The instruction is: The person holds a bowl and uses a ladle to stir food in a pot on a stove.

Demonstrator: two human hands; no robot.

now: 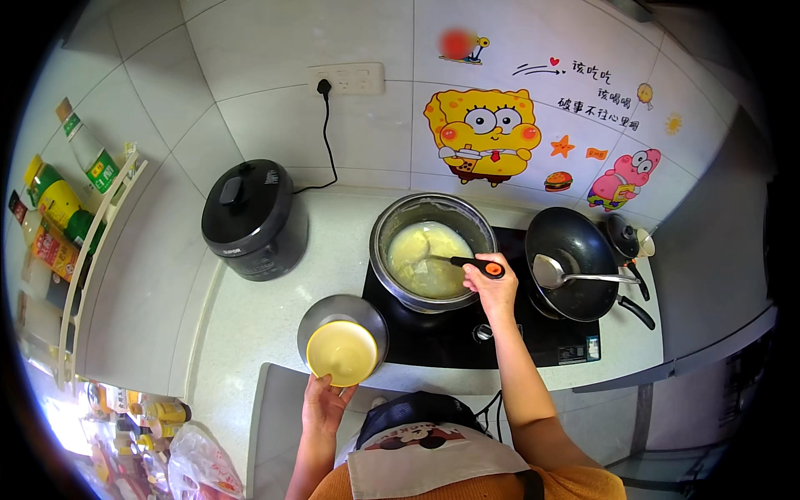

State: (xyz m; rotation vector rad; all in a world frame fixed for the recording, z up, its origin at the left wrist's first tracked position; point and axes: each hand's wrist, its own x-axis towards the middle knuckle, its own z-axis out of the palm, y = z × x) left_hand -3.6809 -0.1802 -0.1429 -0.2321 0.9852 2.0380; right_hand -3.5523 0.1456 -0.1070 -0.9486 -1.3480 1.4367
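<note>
With my right hand (494,284) I grip the black handle of a ladle (478,265), whose head lies in the pale yellow soup (447,278) of a deep metal pot (379,269). The pot stands at the left part of a black cooktop (437,344). My left hand (325,400) holds a yellow bowl (342,354) by its near rim, the thumb on the edge. The bowl's inside shows no food. Partly behind the bowl is a round grey lid or plate (319,310), near the counter's front edge.
A black wok (584,234) holding a metal spatula (550,272) occupies the cooktop's right, with a small lidded pot (622,234) behind it. A plugged-in electric cooker (256,219) stands at the back left. Bottles (59,194) fill a wall rack; a plastic bag (200,462) lies lower left.
</note>
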